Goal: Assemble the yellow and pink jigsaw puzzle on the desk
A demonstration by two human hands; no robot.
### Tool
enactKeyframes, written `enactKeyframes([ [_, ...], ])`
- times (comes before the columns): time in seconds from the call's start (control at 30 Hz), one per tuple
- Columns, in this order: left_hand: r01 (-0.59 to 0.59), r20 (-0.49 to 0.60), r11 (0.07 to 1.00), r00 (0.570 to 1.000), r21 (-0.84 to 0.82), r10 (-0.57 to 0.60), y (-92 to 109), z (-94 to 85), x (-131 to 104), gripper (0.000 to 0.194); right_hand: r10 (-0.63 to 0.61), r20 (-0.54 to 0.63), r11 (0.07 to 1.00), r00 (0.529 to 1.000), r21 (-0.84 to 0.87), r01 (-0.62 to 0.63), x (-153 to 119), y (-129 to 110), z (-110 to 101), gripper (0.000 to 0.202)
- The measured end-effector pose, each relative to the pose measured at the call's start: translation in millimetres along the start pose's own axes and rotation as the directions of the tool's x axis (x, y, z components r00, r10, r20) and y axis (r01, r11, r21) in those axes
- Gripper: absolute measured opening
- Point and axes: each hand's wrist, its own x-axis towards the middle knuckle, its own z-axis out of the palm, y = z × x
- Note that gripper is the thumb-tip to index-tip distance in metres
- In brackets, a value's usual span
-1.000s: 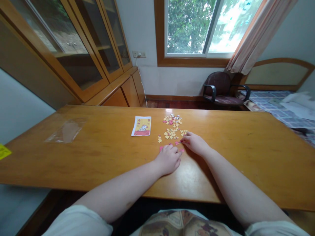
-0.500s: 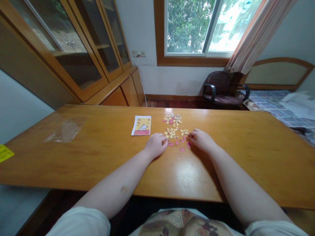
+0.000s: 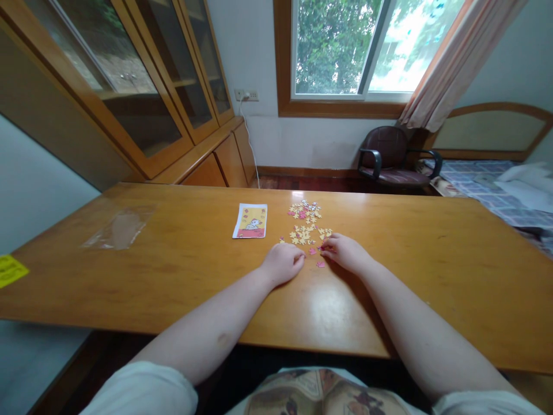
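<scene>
My left hand [image 3: 284,263] rests on the table with its fingers curled and thumb pressed in. Whatever lies under those fingertips is hidden. My right hand [image 3: 344,252] pinches at a small pink-purple jigsaw puzzle piece [image 3: 319,248] at its fingertips. Between the hands lies a pink puzzle piece [image 3: 313,251], and another pink piece [image 3: 320,265] sits nearer to me. Just beyond is a cluster of yellow puzzle pieces [image 3: 301,235]. Farther off is a mixed pile of yellow, pink and white pieces [image 3: 305,210]. A few yellow pieces [image 3: 325,233] lie beside my right fingers.
Left of the pieces lies a picture card [image 3: 250,221] with a white animal on yellow and pink. A clear plastic bag [image 3: 121,227] and a yellow label [image 3: 12,271] are on the left of the wooden table [image 3: 194,271]. Beyond stand a chair [image 3: 386,153] and a glass-door cabinet [image 3: 168,104].
My left hand has slid right and toward me, covering a pink piece's spot and uncovering pieces behind it. My right hand has moved slightly left, over the pink pieces there.
</scene>
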Motion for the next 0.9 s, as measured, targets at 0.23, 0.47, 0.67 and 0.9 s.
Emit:
enactKeyframes([
  [0.23,0.006,-0.006,1.000,1.000,-0.023,-0.006,-2.2,0.9,0.9,0.026,0.020,0.006,1.000,1.000,-0.019,-0.019,0.2,-4.7,-1.7,0.017],
  [0.47,0.038,0.003,0.998,0.999,-0.050,-0.038,-5.2,-2.6,2.4,0.027,0.024,0.035,0.998,0.999,-0.061,-0.022,-1.0,-4.9,-4.4,0.020],
  [0.67,0.067,0.002,0.996,0.998,-0.053,-0.067,-6.8,-3.8,2.8,0.028,0.029,0.036,0.998,0.999,-0.057,-0.027,-0.8,-6.1,-5.4,0.020],
  [0.9,0.087,0.004,0.994,0.996,-0.065,-0.087,-7.9,-4.9,4.4,0.029,0.043,0.021,0.998,0.999,-0.050,-0.041,-0.6,-6.3,-4.4,0.017],
])
